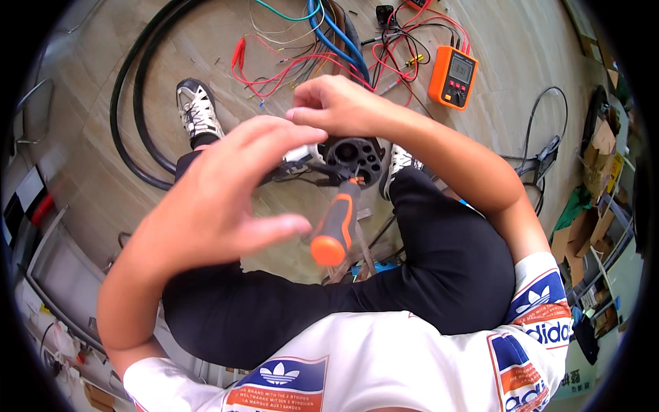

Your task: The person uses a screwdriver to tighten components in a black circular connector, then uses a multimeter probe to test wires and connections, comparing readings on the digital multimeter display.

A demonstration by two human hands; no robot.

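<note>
The left hand [216,189] is blurred. The right hand [333,106] curls so that its palm, and anything within it, stays out of sight. The tip of the screwdriver [338,223] cannot be made out at the round black plug [357,159], which partly hides the right shoe [403,159]. Figures on the meter's screen [460,69] are too small to tell. The upper edge cuts off the thick black cable [116,103].
</note>
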